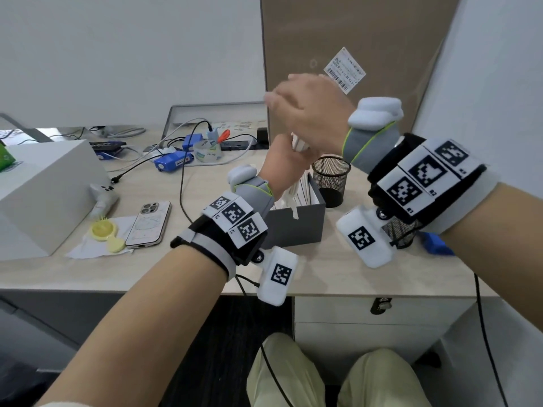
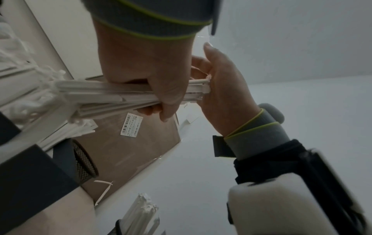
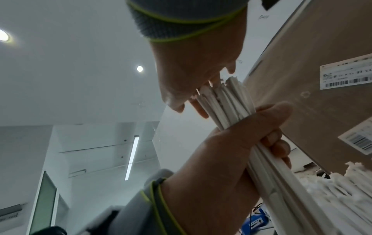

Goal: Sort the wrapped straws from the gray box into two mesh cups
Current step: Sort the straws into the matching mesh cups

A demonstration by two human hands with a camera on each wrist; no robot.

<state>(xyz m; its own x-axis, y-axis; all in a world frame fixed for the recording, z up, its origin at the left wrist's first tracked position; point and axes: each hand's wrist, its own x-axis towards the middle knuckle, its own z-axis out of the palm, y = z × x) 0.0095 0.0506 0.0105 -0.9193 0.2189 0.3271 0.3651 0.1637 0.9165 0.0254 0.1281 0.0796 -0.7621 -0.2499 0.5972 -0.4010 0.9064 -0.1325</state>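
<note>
While wrist gear (image 1: 423, 177) blocks one mesh cup (image 1: 401, 230), straws (image 2: 141, 213) perhaps stand inside.

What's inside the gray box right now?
Wrapped straws lie in the gray box, seen at its right side. The left hand, gripping a bundle of straws above it, and its wrist rig cover the rest, so how full it is cannot be told.

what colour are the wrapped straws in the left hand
Plain white wrapped straws, clearest in the right wrist view, gripped by the left hand.
</note>
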